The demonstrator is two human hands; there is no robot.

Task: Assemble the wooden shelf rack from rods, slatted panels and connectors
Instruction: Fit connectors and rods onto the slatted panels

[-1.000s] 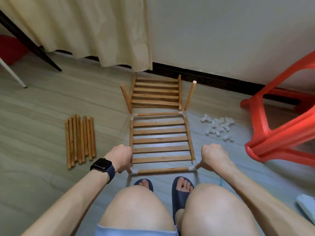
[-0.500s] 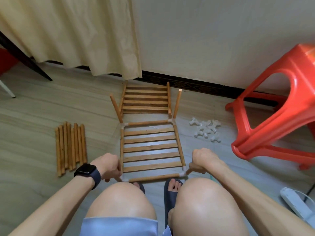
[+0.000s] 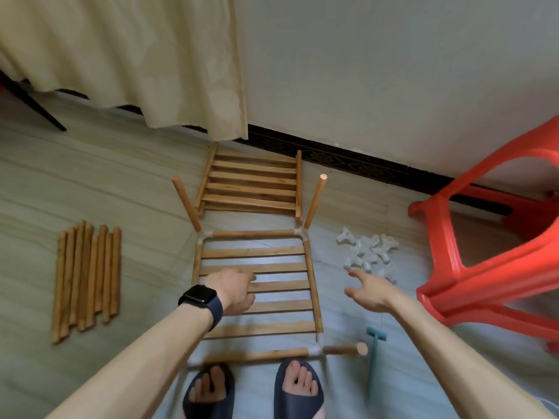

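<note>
The framed slatted panel [image 3: 257, 328] lies flat on the floor in front of the person's slippers [image 3: 298, 388], with a rod [image 3: 314, 201] rising from each far corner. The left hand [image 3: 233, 290] lies on its middle slats, fingers bent downward (whether they grip a slat I cannot tell). The right hand [image 3: 367, 290] hangs spread and empty just right of the frame, near the pile of clear connectors [image 3: 367, 252]. A second slatted panel [image 3: 251, 186] lies at the floor's wall edge. Loose rods [image 3: 87, 276] lie in a row well to the left.
</note>
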